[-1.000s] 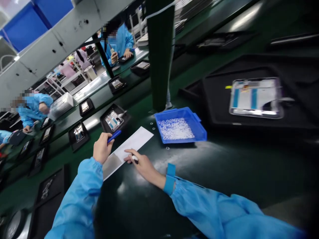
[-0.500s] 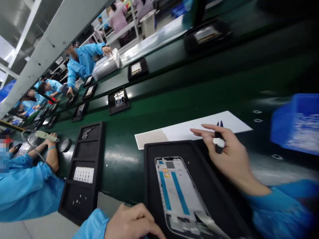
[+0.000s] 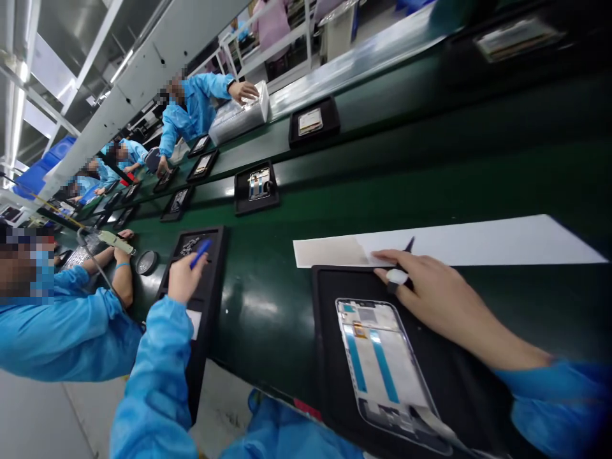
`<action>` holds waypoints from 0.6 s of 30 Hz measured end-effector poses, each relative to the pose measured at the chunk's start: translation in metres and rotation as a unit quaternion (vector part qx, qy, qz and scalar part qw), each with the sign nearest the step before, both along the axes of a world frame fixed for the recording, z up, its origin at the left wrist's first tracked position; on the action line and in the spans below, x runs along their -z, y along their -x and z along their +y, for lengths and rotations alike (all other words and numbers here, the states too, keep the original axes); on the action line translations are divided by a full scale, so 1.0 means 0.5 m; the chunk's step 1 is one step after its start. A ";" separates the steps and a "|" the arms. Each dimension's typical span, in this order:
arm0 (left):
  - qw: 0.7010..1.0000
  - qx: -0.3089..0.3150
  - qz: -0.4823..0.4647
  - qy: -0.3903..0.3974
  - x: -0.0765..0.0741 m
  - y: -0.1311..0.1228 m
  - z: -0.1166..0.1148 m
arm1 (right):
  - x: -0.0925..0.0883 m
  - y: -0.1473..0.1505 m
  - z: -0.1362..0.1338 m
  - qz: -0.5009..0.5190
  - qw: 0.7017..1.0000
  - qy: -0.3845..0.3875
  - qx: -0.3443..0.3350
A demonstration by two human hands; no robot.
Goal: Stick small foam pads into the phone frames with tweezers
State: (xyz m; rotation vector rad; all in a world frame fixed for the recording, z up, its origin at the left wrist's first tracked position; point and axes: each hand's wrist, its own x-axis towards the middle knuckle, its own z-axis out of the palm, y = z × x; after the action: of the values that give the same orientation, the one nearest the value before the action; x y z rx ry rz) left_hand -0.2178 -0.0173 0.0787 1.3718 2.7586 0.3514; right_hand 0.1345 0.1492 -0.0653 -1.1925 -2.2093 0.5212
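Observation:
A black tray (image 3: 335,382) lies on the green bench in front of me and holds a phone frame (image 3: 382,366) with two blue strips. My right hand (image 3: 430,293) rests on the tray's far edge, fingers curled round black tweezers (image 3: 404,255) whose tip points at a long white sheet (image 3: 478,245). My left hand (image 3: 184,277) is stretched out to the left, closed on a small blue tool (image 3: 199,252), over a black compartment tray (image 3: 208,280) with small parts in it.
A co-worker in blue sits at my left holding an electric screwdriver (image 3: 112,241). Beyond the sheet runs a green conveyor (image 3: 430,172) carrying several black trays with phone frames (image 3: 257,186). More workers in blue sit along its far side, one with a hand on a white box (image 3: 236,120).
My left hand has gone from the near tray's front edge out to the compartment tray on the left. The view has shifted; the blue bin is out of sight. My right hand stays by the sheet.

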 end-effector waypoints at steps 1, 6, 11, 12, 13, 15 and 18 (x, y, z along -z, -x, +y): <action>1.000 -0.025 0.010 0.009 -0.006 0.050 0.023 | 0.006 -0.002 -0.001 0.006 1.000 -0.003 0.013; 0.989 -0.110 0.044 0.084 0.013 0.216 0.084 | 0.029 -0.010 0.004 0.030 0.998 0.007 0.058; 0.984 -0.090 0.042 0.148 0.051 0.279 0.093 | 0.038 -0.017 0.010 0.058 0.996 0.021 0.059; 0.983 -0.083 0.043 0.158 0.057 0.286 0.095 | 0.038 -0.019 0.011 0.055 0.996 0.027 0.058; 0.982 -0.078 0.044 0.166 0.062 0.291 0.097 | 0.038 -0.021 0.011 0.049 0.997 0.032 0.058; 0.979 -0.078 0.052 0.179 0.070 0.298 0.102 | 0.040 -0.024 0.011 0.040 0.997 0.036 0.063; 0.976 -0.083 0.062 0.190 0.078 0.303 0.113 | 0.047 -0.025 0.012 0.038 0.996 0.037 0.071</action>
State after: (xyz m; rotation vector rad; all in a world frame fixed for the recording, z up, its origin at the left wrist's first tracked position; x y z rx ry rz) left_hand -0.3694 0.0390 0.0398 1.1058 2.8439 -0.2586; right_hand 0.1472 0.1551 -0.0887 -1.3349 -2.0401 0.5849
